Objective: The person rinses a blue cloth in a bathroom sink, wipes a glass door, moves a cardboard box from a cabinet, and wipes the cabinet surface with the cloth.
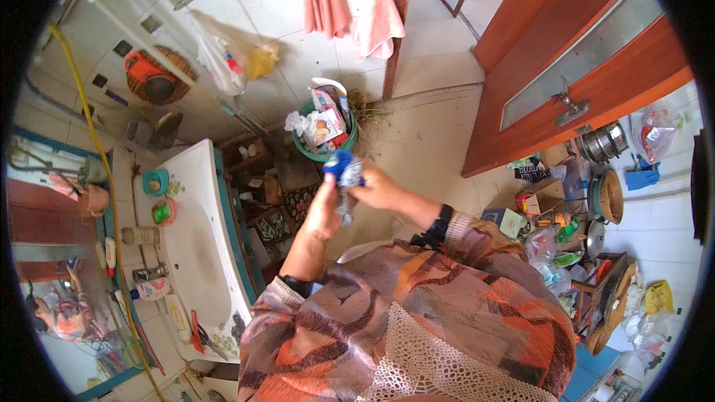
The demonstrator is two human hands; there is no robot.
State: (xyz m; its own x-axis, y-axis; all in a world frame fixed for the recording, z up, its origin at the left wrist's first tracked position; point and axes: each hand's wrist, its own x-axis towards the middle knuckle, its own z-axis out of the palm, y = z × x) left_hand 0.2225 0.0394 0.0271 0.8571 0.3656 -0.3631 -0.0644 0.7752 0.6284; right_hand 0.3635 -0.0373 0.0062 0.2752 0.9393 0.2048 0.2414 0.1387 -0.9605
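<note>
A small bunched blue-and-white cloth item (342, 168), perhaps a sock, is held up in front of my body between both hands. My left hand (323, 206) grips it from the left, with the thumb pressed against its blue part. From the right, my right hand (381, 185) closes on its side; most of those fingers are hidden. A greyish end hangs down between the palms. Beyond the cloth stands a green waste bin (327, 153), full of packaging and crumpled wrappers.
A white sink (204, 245) on the left carries soap dishes, bottles and scissors (209, 340). An orange-brown door (536, 84) stands ajar at upper right. Pink towels (325, 0) hang on the tiled wall. Boxes, bags and pans crowd the right wall, near a wicker basket (613, 196).
</note>
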